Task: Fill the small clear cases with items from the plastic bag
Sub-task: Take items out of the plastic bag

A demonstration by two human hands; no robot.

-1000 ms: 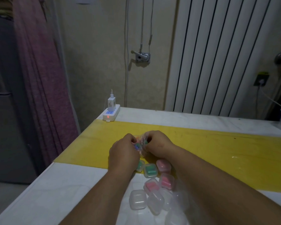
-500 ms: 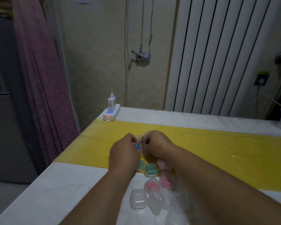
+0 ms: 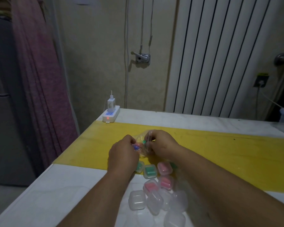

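A small clear plastic bag (image 3: 143, 145) with blue, green and pink items inside is held over the yellow strip between my two hands. My left hand (image 3: 123, 153) pinches its left side and my right hand (image 3: 161, 145) pinches its right side and top edge. Just in front of my hands lie several small clear cases: green-filled ones (image 3: 149, 171), pink-filled ones (image 3: 164, 167) and empty ones (image 3: 137, 200) nearest me. My forearms hide part of the cluster.
A yellow strip (image 3: 220, 154) runs across the white table (image 3: 56, 190). A white power strip with a charger (image 3: 111, 113) sits at the far left corner. A pink curtain (image 3: 39, 79) hangs left; a white radiator (image 3: 220, 54) stands behind.
My hands have drawn slightly apart, spreading the bag so more of it and the coloured items show between them. The cases have not moved.
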